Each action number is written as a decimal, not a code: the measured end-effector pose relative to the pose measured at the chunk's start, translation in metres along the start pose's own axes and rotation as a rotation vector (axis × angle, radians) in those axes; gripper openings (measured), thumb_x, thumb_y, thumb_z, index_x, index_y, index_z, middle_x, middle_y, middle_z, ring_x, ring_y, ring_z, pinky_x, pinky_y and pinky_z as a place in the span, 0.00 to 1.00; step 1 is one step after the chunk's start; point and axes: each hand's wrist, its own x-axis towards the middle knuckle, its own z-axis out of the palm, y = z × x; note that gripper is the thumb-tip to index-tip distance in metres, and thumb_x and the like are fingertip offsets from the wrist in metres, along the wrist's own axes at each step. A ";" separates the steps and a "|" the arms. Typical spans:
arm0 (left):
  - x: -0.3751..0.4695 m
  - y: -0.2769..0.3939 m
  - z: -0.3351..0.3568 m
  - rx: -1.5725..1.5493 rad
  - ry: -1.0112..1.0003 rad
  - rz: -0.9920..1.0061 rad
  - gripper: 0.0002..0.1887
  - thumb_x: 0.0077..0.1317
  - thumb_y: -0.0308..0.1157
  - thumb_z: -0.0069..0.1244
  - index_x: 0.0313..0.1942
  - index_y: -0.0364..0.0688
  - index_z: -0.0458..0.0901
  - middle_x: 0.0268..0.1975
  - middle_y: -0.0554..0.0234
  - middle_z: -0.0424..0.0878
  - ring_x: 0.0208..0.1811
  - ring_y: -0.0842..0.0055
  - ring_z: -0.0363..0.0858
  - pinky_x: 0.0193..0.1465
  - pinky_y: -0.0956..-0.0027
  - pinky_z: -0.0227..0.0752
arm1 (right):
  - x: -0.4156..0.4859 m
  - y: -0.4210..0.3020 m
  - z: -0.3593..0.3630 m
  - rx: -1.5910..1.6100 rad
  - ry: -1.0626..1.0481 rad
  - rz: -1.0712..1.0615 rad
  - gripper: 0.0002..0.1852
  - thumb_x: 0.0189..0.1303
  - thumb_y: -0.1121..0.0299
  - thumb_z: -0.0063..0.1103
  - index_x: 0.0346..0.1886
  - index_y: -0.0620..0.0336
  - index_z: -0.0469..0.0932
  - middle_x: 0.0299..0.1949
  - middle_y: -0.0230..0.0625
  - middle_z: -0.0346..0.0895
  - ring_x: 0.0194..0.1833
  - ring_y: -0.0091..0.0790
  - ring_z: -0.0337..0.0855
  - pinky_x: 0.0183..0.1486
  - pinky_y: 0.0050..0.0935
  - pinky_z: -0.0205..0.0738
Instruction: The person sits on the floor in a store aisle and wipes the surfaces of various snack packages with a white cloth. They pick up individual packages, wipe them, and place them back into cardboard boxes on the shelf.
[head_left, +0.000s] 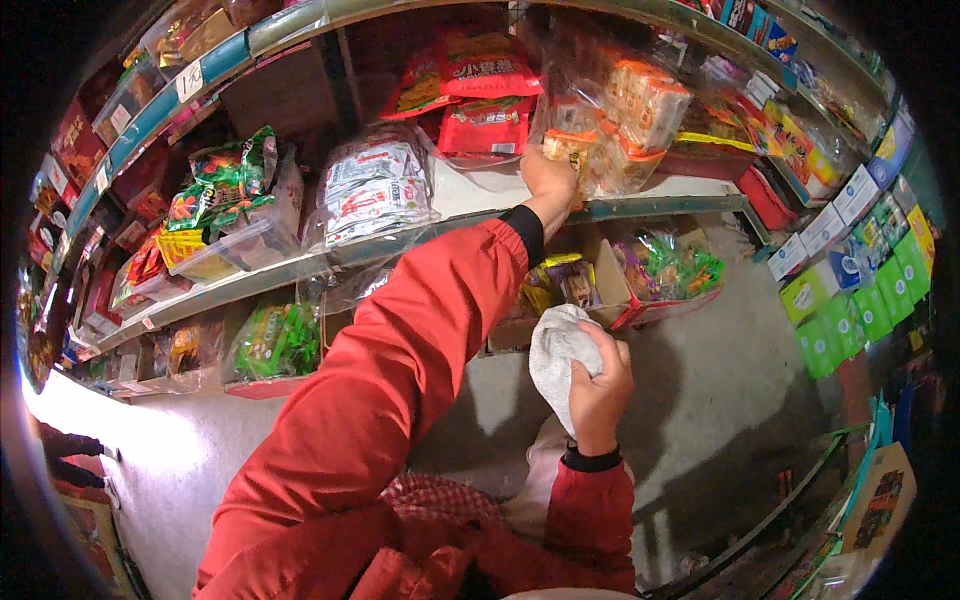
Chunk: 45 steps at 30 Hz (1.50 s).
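My left hand (550, 180) reaches to the middle shelf, its fingers on a small orange-topped snack packet (568, 148) at the shelf's front edge. Larger clear packs with orange ends (646, 105) are stacked just right of it. Red snack bags (487, 124) lie behind and to the left of this hand. Lower down, in front of my body, my right hand (602, 386) grips a bunched light-grey cloth (556, 360) between thumb and fingers.
White printed packets (377, 184) in a clear bag and a plastic bin (255, 240) of green packets stand further left on the shelf (480, 196). Beneath are open cartons (615, 281) of snacks. Green boxes (870, 304) line the right side. A person's legs (79, 459) show at far left.
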 end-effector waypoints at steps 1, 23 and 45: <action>0.001 0.001 0.000 0.034 0.001 0.006 0.13 0.49 0.27 0.60 0.35 0.33 0.78 0.36 0.44 0.82 0.42 0.55 0.81 0.47 0.59 0.71 | 0.000 -0.001 0.000 -0.003 -0.008 0.012 0.26 0.41 0.86 0.56 0.48 0.55 0.79 0.41 0.43 0.74 0.46 0.49 0.76 0.50 0.37 0.70; 0.037 -0.026 0.045 0.141 -0.111 0.185 0.21 0.52 0.30 0.61 0.48 0.40 0.79 0.45 0.46 0.77 0.50 0.55 0.75 0.55 0.61 0.67 | -0.001 -0.008 0.002 -0.003 -0.122 0.038 0.26 0.40 0.89 0.57 0.46 0.56 0.80 0.41 0.40 0.76 0.45 0.45 0.78 0.49 0.33 0.72; 0.002 -0.046 0.029 0.107 -0.163 0.155 0.10 0.52 0.32 0.57 0.30 0.37 0.76 0.30 0.52 0.81 0.32 0.60 0.80 0.40 0.60 0.72 | -0.004 0.001 0.011 0.040 -0.145 0.002 0.27 0.41 0.88 0.59 0.47 0.54 0.79 0.40 0.41 0.75 0.43 0.45 0.78 0.45 0.33 0.73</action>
